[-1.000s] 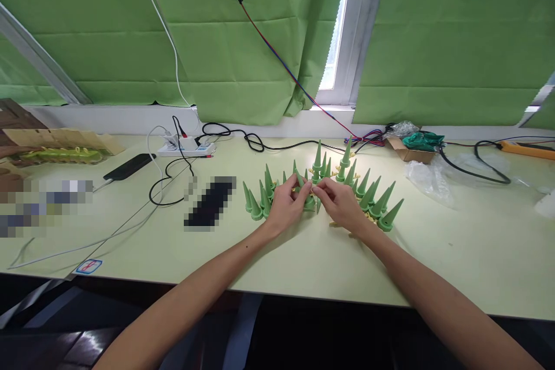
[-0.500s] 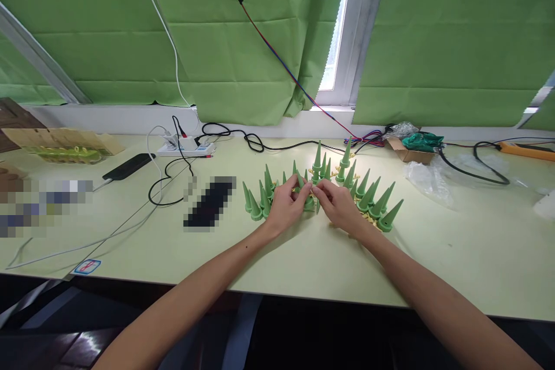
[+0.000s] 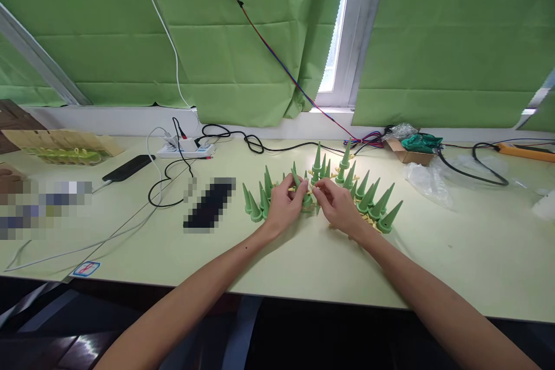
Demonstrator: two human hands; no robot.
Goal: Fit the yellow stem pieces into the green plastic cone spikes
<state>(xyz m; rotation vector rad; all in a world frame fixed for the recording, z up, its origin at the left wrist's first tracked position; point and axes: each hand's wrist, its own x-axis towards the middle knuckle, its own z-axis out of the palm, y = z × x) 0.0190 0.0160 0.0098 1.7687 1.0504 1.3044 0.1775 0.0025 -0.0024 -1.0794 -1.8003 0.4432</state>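
Observation:
My left hand [image 3: 282, 207] is closed around a green plastic cone [image 3: 296, 178] whose tip points up and to the left. Close beside it, my right hand [image 3: 340, 203] pinches with thumb and forefinger. What lies in that pinch is too small to make out. Green cones stand about both hands: a group on the left [image 3: 255, 210], a few taller ones behind [image 3: 318, 161], and a row on the right [image 3: 380, 203]. Small yellow pieces [image 3: 372, 222] lie among the right-hand cones, partly hidden by my right hand and wrist.
A pixelated dark object [image 3: 210, 203] lies left of the cones. Farther left are a black flat device [image 3: 129, 168] and a power strip [image 3: 185, 147] with cables. At the back right stand a cardboard box [image 3: 407, 153] and a clear plastic bag [image 3: 427, 184]. The pale table [image 3: 321, 272] runs beneath everything.
My left fingertips have drawn slightly back from the right ones, leaving a small gap. Otherwise the hands and the standing cones keep nearly the same places.

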